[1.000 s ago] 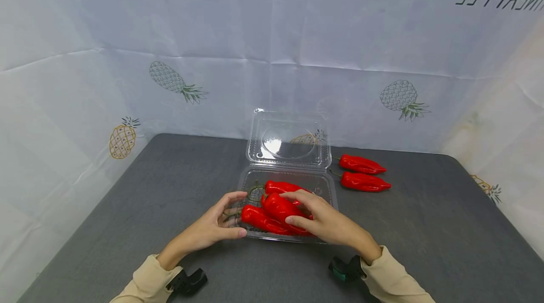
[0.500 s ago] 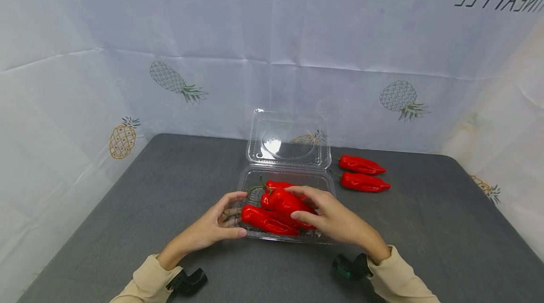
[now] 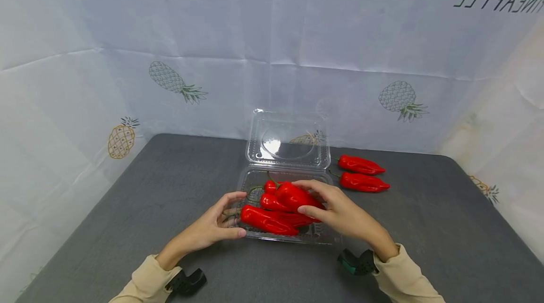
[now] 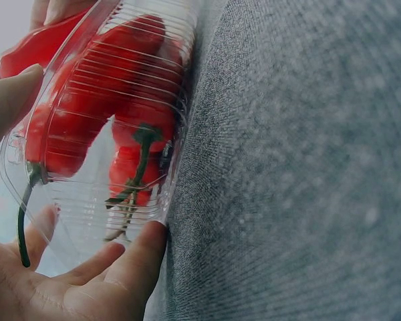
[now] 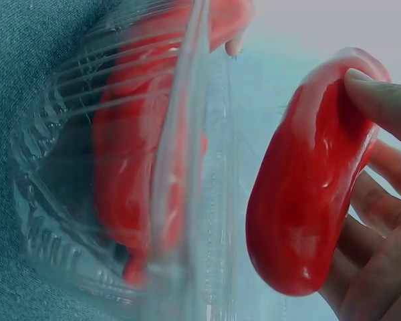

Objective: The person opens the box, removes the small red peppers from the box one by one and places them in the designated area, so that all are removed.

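A clear plastic clamshell container (image 3: 308, 178) sits on the dark table, its lid (image 3: 293, 123) tipped up behind. Several red peppers (image 3: 265, 221) lie inside; in the left wrist view, one green stem pokes out over the rim. My left hand (image 3: 208, 227) holds the container's left end, thumb at the front corner and fingers against the end wall. Between thumb and fingers of my right hand (image 3: 346, 213) is another red pepper (image 5: 314, 180), held over the container with its stem toward the upper left. In the right wrist view, this pepper is outside the wall's outline.
Two more red peppers (image 3: 361, 182) lie side by side on the table (image 3: 425, 227), right of the container. A white cloth (image 3: 272, 34) printed with pineapples hangs behind the table and along its sides.
My right hand has moved right and slightly away from me, taking its pepper up over the others in the container. My left hand has stayed in place.
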Demonstrator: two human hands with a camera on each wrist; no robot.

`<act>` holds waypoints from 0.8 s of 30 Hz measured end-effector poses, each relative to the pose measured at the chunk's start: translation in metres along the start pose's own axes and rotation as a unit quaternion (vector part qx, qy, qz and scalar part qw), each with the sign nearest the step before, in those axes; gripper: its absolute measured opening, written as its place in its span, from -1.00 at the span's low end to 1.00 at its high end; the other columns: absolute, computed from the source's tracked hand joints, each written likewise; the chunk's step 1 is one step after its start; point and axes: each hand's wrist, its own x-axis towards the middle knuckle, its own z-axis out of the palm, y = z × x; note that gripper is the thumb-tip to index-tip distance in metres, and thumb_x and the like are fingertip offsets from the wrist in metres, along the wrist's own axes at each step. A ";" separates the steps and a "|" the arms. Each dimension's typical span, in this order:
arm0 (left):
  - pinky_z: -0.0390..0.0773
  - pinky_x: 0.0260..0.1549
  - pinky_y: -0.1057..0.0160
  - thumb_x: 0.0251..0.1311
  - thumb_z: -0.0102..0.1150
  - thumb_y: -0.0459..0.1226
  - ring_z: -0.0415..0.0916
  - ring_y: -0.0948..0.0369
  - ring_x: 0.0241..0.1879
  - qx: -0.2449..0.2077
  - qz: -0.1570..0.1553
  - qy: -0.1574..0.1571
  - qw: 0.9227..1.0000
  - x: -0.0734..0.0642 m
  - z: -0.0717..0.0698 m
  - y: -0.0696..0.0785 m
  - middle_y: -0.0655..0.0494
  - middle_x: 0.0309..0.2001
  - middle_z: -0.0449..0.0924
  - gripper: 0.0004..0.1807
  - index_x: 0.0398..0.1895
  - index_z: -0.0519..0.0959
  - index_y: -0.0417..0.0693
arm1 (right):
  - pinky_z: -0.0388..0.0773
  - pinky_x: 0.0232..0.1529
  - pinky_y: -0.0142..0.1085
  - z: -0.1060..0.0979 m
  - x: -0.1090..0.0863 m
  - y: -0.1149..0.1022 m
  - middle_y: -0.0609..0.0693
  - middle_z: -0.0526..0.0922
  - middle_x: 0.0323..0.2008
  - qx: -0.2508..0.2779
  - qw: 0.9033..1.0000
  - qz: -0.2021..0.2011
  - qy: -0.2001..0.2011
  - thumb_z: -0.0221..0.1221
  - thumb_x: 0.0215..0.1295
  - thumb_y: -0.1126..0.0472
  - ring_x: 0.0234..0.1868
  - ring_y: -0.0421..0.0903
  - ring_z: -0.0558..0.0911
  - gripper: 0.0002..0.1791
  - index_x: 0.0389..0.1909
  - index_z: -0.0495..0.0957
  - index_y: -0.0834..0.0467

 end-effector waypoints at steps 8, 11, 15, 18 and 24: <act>0.44 0.33 0.07 0.27 0.28 -0.29 0.21 -0.25 0.39 0.006 -0.006 -0.001 1.000 0.001 0.000 0.001 -0.26 0.51 0.00 -0.17 0.50 0.05 -0.17 | 0.66 -0.08 -0.35 -0.006 -0.002 0.002 -0.03 0.59 0.18 -0.004 1.000 -0.001 0.012 0.26 0.34 0.07 -0.03 -0.18 0.63 -0.41 0.36 0.37 0.04; 0.43 0.33 0.07 0.27 0.28 -0.29 0.21 -0.26 0.40 0.002 -0.007 -0.001 1.000 0.001 0.000 0.001 -0.26 0.51 0.00 -0.17 0.50 0.04 -0.18 | 0.65 -0.02 -0.35 -0.009 -0.003 0.003 -0.04 0.58 0.21 -0.023 0.999 -0.008 0.025 0.28 0.33 0.09 0.00 -0.19 0.63 -0.40 0.35 0.38 0.05; 0.43 0.33 0.12 0.26 0.29 -0.31 0.20 -0.26 0.40 -0.005 -0.006 -0.002 1.000 0.002 0.001 0.001 -0.27 0.51 -0.01 -0.16 0.50 0.04 -0.19 | 0.64 0.04 -0.31 -0.013 -0.005 0.004 -0.03 0.55 0.25 -0.048 0.998 -0.015 0.042 0.29 0.32 0.11 0.05 -0.17 0.62 -0.40 0.35 0.39 0.08; 0.44 0.33 0.14 0.27 0.28 -0.32 0.19 -0.27 0.41 -0.007 -0.006 -0.003 1.000 0.002 0.001 0.000 -0.28 0.51 -0.02 -0.16 0.50 0.03 -0.19 | 0.65 0.04 -0.29 -0.015 -0.007 0.006 -0.02 0.55 0.26 -0.058 0.997 -0.011 0.050 0.30 0.30 0.12 0.06 -0.15 0.62 -0.40 0.34 0.40 0.09; 0.45 0.32 0.22 0.27 0.28 -0.32 0.19 -0.27 0.40 -0.008 -0.003 -0.003 1.000 0.001 0.000 0.000 -0.29 0.51 -0.02 -0.16 0.50 0.03 -0.20 | 0.65 0.06 -0.26 -0.019 -0.015 0.014 -0.03 0.56 0.25 -0.082 0.995 0.001 0.064 0.29 0.31 0.09 0.12 -0.11 0.62 -0.42 0.33 0.42 0.08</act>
